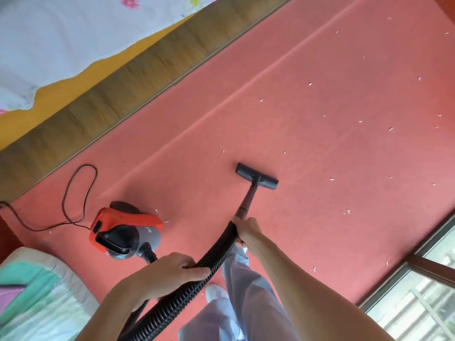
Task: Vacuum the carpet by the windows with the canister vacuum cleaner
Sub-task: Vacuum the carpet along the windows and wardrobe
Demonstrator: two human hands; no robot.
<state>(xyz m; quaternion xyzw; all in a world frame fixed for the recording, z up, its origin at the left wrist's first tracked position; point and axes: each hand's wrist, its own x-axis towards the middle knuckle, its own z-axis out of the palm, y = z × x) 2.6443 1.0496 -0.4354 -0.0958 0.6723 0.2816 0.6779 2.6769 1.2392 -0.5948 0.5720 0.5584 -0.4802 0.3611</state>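
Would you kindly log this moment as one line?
left hand grips hose | right hand grips wand | floor nozzle on carpet | white scraps ahead

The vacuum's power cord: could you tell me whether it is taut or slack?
Slack: the black cord lies in a loose loop on the carpet beside the red vacuum cleaner.

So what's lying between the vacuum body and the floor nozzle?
Head view: only red carpet up to the floor nozzle, with two small white scraps close beside the vacuum body.

red carpet [320, 148], orange canister vacuum [125, 230], floor head [257, 176], white scraps [331, 179]
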